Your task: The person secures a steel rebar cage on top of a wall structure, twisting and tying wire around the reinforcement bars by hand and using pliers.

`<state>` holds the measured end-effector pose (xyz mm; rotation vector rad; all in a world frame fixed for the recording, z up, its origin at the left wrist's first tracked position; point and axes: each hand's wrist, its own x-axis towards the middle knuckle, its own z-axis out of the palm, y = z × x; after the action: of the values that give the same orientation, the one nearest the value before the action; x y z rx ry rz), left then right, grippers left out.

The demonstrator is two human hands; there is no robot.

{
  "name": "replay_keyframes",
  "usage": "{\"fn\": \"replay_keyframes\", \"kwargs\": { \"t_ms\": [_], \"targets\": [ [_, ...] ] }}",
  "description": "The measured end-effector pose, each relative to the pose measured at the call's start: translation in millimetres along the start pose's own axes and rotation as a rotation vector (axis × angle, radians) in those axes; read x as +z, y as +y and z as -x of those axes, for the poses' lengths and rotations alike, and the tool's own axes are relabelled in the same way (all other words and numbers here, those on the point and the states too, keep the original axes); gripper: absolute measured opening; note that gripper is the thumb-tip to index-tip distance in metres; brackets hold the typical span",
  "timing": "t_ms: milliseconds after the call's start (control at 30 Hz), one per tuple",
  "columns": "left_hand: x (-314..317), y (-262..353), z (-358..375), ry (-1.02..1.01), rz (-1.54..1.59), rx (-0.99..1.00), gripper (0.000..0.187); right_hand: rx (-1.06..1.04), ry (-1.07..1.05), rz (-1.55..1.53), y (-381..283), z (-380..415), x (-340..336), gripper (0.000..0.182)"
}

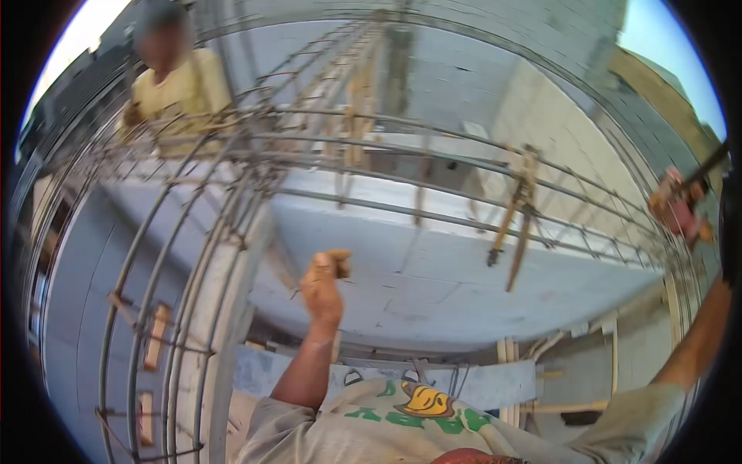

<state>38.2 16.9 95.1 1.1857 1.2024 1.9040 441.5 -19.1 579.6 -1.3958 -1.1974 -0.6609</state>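
My left hand [325, 288] is raised in front of the pale block wall [371, 267], below the rebar cage [386, 147]. Its fingers are curled closed; whatever they hold is too small to make out. A pair of rusty pincers [525, 189] hangs on the cage's bars to the right of this hand, handles pointing down. My right forearm [699, 340] reaches up along the right edge, and the hand lies outside the visible circle.
Another rebar cage [170, 286] runs down the left side. A person in a yellow shirt [182, 85] stands behind the bars at upper left. Another person [680, 209] is at far right near a dark bar [705, 166]. Planks [464, 379] lie below me.
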Motion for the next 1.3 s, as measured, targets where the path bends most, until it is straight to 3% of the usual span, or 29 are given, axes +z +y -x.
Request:
{"fn": "replay_keyframes", "kwargs": {
  "t_ms": [100, 167, 367, 500, 600, 633, 667, 833, 933, 967, 1100, 1300],
  "targets": [
    [18, 22, -16, 0.090, -0.113, 0.288, 0.054, -0.083, 0.131, -0.012, 41, -5, -24, 0.014],
    [42, 46, -29, 0.171, -0.207, 0.460, 0.057, -0.094, 0.072, 0.051, 71, -9, -48, 0.023],
    [103, 78, -92, 0.181, -0.520, 0.737, 0.048, -0.008, 0.216, 0.130, 164, -13, -78, 0.014],
    [112, 48, -151, 0.078, -0.733, 0.832, 0.046, -0.052, 0.245, 0.073, 247, -20, -89, 0.008],
    [113, 36, -156, 0.176, -0.950, 0.854, 0.045, -0.088, 0.266, 0.089, 305, -17, -84, 0.010],
    [113, 34, -156, 0.199, -0.978, 0.857, 0.045, -0.044, 0.289, 0.134, 321, -15, -78, 0.011],
    [112, 30, -158, 0.218, -0.961, 0.853, 0.045, -0.152, 0.356, 0.393, 345, -17, -73, 0.011],
    [101, 23, -168, 0.258, -1.042, 0.930, 0.042, -0.096, 0.262, 0.510, 432, -11, -25, 0.023],
    [101, 22, -166, 0.289, -1.053, 0.932, 0.041, -0.240, 0.326, 0.506, 468, -6, 6, 0.021],
    [96, 18, -171, 0.282, -1.062, 0.911, 0.040, -0.196, 0.302, 0.480, 477, -3, 16, 0.023],
    [84, 3, -189, 0.391, -1.202, 1.219, 0.039, -0.094, 0.209, 0.447, 506, 4, 55, 0.028],
    [74, 2, -188, 0.412, -1.252, 1.252, 0.037, -0.037, 0.140, 0.438, 524, 7, 86, 0.033]
  ]
}}
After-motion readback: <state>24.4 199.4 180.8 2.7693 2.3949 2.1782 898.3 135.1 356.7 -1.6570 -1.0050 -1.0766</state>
